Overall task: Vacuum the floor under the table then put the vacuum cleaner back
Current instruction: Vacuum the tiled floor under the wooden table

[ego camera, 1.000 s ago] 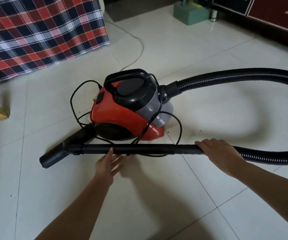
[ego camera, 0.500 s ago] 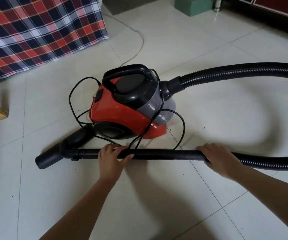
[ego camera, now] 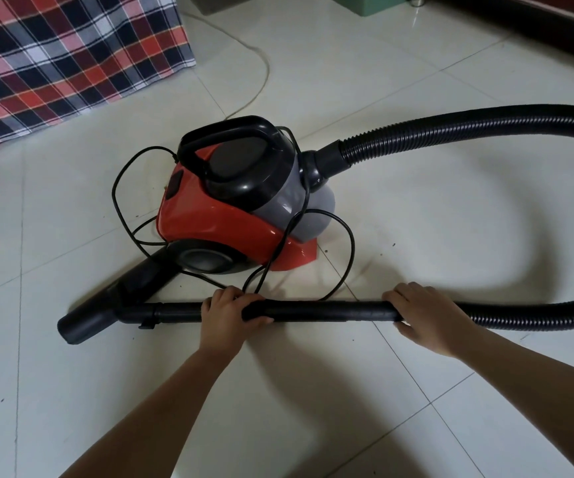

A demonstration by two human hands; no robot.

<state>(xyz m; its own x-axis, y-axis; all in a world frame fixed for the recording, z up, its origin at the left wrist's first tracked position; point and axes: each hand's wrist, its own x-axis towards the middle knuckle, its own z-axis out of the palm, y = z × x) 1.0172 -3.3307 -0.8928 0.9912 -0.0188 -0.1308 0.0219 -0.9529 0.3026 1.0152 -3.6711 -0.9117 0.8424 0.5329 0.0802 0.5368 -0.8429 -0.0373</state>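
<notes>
I am using two hands, both on the one black tube (ego camera: 323,310). My left hand (ego camera: 225,313) is gripping it from above, left of its middle, fingers curled over the top and thumb underneath. My right hand (ego camera: 427,319) is wrapping round its right end, where the tube meets the hose (ego camera: 468,131).

The tube is lying across in front of me, its long axis running left to right and nearly level, low over the floor (ego camera: 313,408). I cannot tell whether it is touching the tiles. Its one nozzle (ego camera: 85,322) is pointing left.

Just beyond the tube, one red and grey vacuum (ego camera: 237,215) is sitting on the floor with its black handle on top. A wheel is facing me, and the hose socket is pointing right and away. The single ribbed hose is leaving that socket, running off the right edge and coming back in lower down to reach my right hand.

One thin black cord (ego camera: 120,188) is looping loosely round the vacuum, over its grey part and down to the tube, close to my left hand.

Farther off, one pale cord (ego camera: 261,63) is curving over the tiles. One plaid cloth (ego camera: 54,53) is hanging at the far left, and one green box (ego camera: 371,3) is standing at the top edge.
</notes>
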